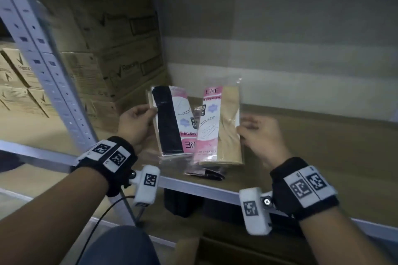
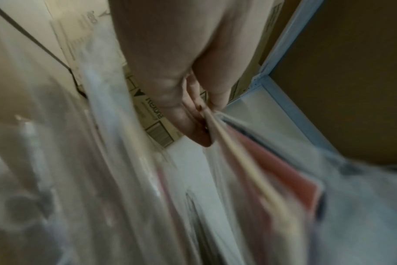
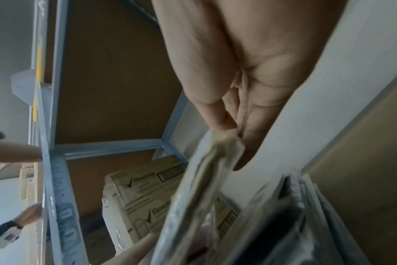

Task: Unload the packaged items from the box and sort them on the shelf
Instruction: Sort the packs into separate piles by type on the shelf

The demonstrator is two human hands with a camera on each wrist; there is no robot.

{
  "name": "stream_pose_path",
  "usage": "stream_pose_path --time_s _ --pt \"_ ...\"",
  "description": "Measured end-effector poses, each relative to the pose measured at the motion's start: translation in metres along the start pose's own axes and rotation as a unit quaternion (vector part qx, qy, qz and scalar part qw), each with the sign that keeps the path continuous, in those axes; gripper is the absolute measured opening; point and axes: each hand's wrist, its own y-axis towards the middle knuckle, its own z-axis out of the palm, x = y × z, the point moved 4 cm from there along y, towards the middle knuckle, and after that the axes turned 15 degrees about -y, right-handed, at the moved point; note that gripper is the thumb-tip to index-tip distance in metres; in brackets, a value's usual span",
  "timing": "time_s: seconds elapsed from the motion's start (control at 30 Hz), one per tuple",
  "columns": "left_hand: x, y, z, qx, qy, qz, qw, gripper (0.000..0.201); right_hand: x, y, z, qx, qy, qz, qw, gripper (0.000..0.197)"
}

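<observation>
My left hand (image 1: 137, 120) pinches the left edge of a clear packet of black stockings (image 1: 170, 120) with a pink and white card, held upright above the shelf board (image 1: 323, 146). In the left wrist view its fingers (image 2: 193, 122) clamp the packet edge (image 2: 249, 161). My right hand (image 1: 256, 133) pinches the right edge of a beige stocking packet (image 1: 221, 127), which overlaps the black one. The right wrist view shows the thumb and fingers (image 3: 233, 125) on that packet's edge (image 3: 206, 179). More flat packets (image 1: 204, 173) lie on the shelf under both.
Stacked cardboard cartons (image 1: 103, 49) fill the shelf's left end, close to my left hand. A perforated grey upright (image 1: 43, 60) runs in front of them. The grey front rail (image 1: 204, 189) edges the shelf. A pale wall (image 1: 301, 49) stands behind.
</observation>
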Motion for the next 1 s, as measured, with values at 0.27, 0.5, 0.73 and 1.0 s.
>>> stream_pose_path --time_s 0.27,0.5,0.73,1.0 --pt "0.008 0.024 -0.014 -0.031 0.168 -0.009 0.985 0.026 -0.010 0.014 0.027 0.040 -0.091 0.024 0.995 0.012" --pt "0.009 0.014 -0.025 0.027 0.211 -0.036 0.976 0.036 -0.014 0.005 0.019 0.018 -0.141 0.015 0.990 0.025" --pt "0.016 -0.017 -0.036 0.098 0.280 -0.069 0.953 0.059 -0.012 -0.022 0.015 0.089 -0.132 0.021 0.987 0.056" --pt "0.023 -0.032 -0.039 0.125 0.251 -0.116 0.953 0.060 -0.023 -0.040 0.044 0.159 -0.137 0.017 0.978 0.073"
